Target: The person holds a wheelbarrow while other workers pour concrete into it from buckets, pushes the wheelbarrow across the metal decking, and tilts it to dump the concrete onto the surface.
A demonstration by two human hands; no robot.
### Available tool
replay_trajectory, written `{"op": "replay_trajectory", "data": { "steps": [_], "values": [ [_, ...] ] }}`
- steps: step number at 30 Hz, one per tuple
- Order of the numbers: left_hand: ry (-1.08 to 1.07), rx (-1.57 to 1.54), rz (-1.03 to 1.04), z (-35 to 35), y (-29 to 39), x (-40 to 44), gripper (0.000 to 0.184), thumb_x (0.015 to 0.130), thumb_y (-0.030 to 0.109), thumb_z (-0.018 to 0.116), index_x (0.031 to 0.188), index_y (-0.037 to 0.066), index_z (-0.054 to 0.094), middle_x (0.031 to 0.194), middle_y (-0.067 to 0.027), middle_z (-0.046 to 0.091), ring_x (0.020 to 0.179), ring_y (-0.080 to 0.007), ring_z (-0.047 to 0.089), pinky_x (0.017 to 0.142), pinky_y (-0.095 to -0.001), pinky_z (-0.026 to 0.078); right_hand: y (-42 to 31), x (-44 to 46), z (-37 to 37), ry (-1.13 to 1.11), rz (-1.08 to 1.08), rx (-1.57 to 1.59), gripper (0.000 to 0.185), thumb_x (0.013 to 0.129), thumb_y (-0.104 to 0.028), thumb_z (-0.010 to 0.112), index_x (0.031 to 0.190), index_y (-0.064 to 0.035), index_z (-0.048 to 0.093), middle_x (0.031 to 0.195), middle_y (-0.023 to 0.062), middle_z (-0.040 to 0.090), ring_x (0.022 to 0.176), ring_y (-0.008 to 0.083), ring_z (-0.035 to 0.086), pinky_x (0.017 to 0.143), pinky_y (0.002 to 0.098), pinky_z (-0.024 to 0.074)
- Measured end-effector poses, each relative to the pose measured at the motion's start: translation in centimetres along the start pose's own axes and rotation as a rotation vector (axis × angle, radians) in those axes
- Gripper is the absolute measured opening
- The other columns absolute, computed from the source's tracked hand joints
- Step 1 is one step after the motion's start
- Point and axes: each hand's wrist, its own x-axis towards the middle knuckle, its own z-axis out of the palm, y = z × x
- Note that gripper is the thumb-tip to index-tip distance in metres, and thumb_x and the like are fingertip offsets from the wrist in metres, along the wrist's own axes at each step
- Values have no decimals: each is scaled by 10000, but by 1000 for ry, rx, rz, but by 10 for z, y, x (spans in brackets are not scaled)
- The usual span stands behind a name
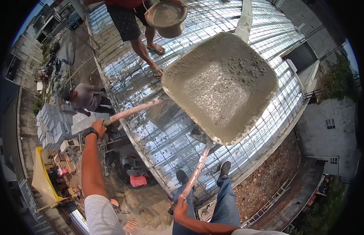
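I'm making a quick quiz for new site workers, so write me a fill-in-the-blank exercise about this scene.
The left hand and right hand each grip a ____ of the wheelbarrow. The dark wristband is worn on the person's ____ side. The co-worker standing beyond the wheelbarrow carries a ____. The person's trousers are ____ in colour.
Missing words: handle; left; bucket; blue.

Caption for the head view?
Left hand and right hand grip a wheelbarrow of wet concrete over a ridged metal deck.
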Motion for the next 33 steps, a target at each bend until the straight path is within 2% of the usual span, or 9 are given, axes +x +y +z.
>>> {"op": "replay_trajectory", "data": {
  "steps": [6, 11, 14, 16, 18, 21, 25, 30, 33],
  "values": [
    [48, -19, 16, 7, -24, 46, 466, 844, 159, 667, 1256, 33, 487, 1269, -200, 543, 1213, -386, 487, 1005, -474, 430, 25, 24, 65, 66, -13, -19, 581, 980, -563, 402, 1036, 10, 479, 728, 80, 527, 563, 197, 588, 510, 335, 519],
    [19, -9, -42, 64, -18, 42, 411, 826, 130, 666, 1187, 27, 500, 1221, -205, 542, 1187, -397, 495, 973, -483, 432, 117, 99, 44, 28, 92, -13, 637, 978, -573, 393, 1087, 50, 473, 797, 120, 557, 585, 200, 605, 546, 316, 524],
    [112, -8, -13, 120, -40, 53, 427, 829, 103, 645, 1213, 42, 468, 1224, -203, 509, 1186, -389, 478, 972, -472, 426, 124, 105, 38, 55, 107, -97, 669, 980, -566, 395, 1079, 90, 484, 854, 192, 584, 687, 286, 629, 646, 377, 513],
    [91, -9, -14, 130, -46, 52, 496, 843, 107, 634, 1292, 59, 430, 1253, -184, 488, 1190, -386, 461, 1002, -457, 423, 144, 111, 33, 199, -239, -419, 580, 992, -538, 389, 995, 35, 481, 747, 174, 593, 576, 244, 612, 569, 349, 514],
    [165, -22, 34, 154, -61, 51, 492, 836, 100, 634, 1284, 62, 432, 1255, -169, 475, 1170, -380, 463, 989, -451, 424, 169, 127, 26, 249, -321, -467, 557, 991, -509, 414, 968, 42, 496, 758, 215, 590, 636, 300, 588, 616, 392, 480],
    [220, -15, 45, 166, -57, 35, 482, 841, 101, 632, 1279, 68, 435, 1233, -160, 471, 1166, -382, 459, 989, -458, 423, 210, 139, 11, 262, -146, -254, 575, 969, -467, 484, 999, 105, 533, 878, 309, 577, 843, 453, 558, 768, 498, 416],
    [179, -18, -24, 185, -55, 11, 512, 849, 111, 634, 1309, 55, 416, 1266, -163, 466, 1192, -385, 450, 1006, -460, 416, 195, 134, -5, 358, -145, -317, 539, 949, -440, 538, 995, 96, 538, 822, 291, 587, 770, 448, 562, 718, 480, 428],
    [92, -21, -150, 202, -38, -41, 544, 837, 102, 646, 1321, 28, 406, 1299, -193, 458, 1217, -404, 433, 1028, -467, 401, 151, 109, -25, 328, -156, -324, 476, 951, -448, 547, 909, 25, 512, 615, 137, 551, 481, 249, 541, 481, 389, 442],
    [118, -82, -138, 206, -42, -51, 535, 831, 85, 642, 1311, 29, 411, 1294, -208, 455, 1216, -413, 429, 1012, -482, 413, 90, 83, -15, 325, -193, -297, 449, 953, -467, 545, 907, -26, 475, 572, 37, 497, 422, 144, 497, 388, 304, 413]
  ]
}}
